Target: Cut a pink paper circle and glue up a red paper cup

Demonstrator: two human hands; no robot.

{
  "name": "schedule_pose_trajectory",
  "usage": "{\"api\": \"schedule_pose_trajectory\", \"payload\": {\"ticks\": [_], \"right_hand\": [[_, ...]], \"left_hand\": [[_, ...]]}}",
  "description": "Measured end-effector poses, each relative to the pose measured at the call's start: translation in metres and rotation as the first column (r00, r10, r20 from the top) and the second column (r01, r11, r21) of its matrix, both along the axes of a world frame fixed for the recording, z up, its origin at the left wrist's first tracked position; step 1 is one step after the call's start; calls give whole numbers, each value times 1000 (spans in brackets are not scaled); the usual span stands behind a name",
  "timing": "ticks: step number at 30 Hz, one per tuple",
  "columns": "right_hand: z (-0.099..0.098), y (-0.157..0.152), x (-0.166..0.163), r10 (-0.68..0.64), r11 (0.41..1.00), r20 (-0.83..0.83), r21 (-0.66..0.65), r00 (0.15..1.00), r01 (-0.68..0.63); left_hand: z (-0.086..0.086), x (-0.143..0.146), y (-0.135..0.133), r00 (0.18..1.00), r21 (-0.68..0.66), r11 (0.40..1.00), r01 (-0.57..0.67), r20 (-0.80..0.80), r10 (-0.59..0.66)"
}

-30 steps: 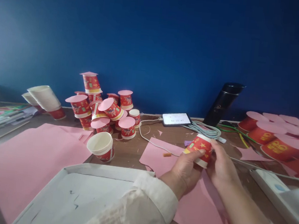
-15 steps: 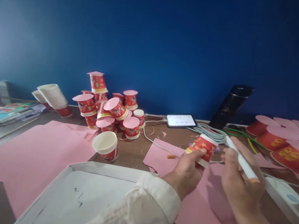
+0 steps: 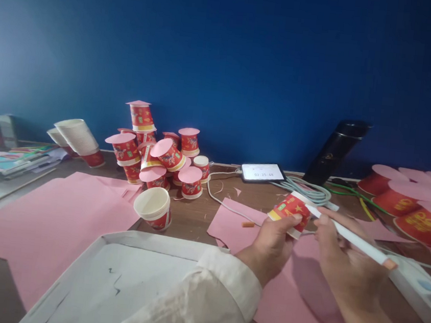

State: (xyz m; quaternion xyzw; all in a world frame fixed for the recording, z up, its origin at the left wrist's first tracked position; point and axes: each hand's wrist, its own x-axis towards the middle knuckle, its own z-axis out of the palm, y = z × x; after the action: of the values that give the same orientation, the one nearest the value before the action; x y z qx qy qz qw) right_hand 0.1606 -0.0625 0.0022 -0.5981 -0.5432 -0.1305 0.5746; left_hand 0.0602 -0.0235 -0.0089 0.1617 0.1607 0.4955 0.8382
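Note:
My left hand (image 3: 274, 245) is closed round a red paper cup (image 3: 286, 208) with yellow stars and a yellow band, which it holds tilted on its side. In my right hand (image 3: 347, 265) is a white marker pen (image 3: 357, 240) with an orange end. Its front tip points at the cup's upper right edge, close to it; whether they touch I cannot tell. Pink paper (image 3: 293, 303) lies under both hands. A small orange cap-like piece (image 3: 248, 224) rests left of my left hand.
Pink-topped red cups (image 3: 167, 155) are piled up left of centre, with white cups (image 3: 153, 204) in front. A phone (image 3: 263, 173) showing a timer, a coiled cable (image 3: 308, 191) and a black flask (image 3: 334, 151) stand along the wall. A white box lid (image 3: 141, 277) lies in front.
My right hand has lowered the marker to a flatter slant and moved its tip left, up to the cup. My left hand still holds the cup in nearly the same place.

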Motion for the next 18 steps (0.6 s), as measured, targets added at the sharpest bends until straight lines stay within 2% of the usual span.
{"api": "schedule_pose_trajectory", "payload": {"ticks": [3, 18], "right_hand": [[1, 0, -1, 49, 999, -13, -9, 999, -49], [-1, 2, -4, -25, 999, 69, -31, 997, 27]], "left_hand": [[2, -1, -1, 1000, 10, 1000, 2, 14, -2], [1, -2, -1, 1000, 28, 999, 22, 8, -23]]}}
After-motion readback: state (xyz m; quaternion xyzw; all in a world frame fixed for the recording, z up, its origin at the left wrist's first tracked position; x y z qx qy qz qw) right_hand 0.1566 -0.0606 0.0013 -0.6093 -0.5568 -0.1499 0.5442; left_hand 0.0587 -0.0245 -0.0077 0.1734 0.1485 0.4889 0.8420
